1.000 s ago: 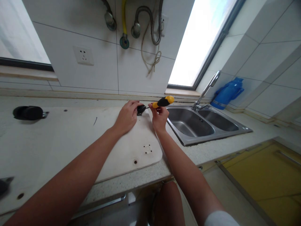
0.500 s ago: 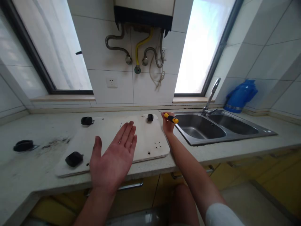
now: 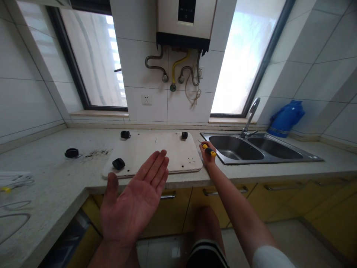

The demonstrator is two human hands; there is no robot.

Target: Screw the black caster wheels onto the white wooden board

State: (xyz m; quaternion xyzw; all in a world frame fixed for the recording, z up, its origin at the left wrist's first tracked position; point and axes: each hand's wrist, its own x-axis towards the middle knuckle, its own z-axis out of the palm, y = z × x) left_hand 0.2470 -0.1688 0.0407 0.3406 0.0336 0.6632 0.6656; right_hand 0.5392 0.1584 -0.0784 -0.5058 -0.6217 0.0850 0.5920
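Left hand [image 3: 132,206] spread flat, empty; right hand [image 3: 206,156] grips the screwdriver [image 3: 209,150] just off the board's [image 3: 177,150] right edge, above the counter [image 3: 63,175]; best keep it square and steady the back-right corner's wheel [image 3: 184,135]

Above the white rectangular board [image 3: 152,147], the pale boxy heater [image 3: 167,18] is cut off. We hide some of the board's near edge behind our bare left hand [image 3: 132,199]; right of the board, our bare right hand [image 3: 208,154] partly covers the yellow-and-black screwdriver [image 3: 209,150]. Well left of the board, grey cables [image 3: 29,215] run off-picture.
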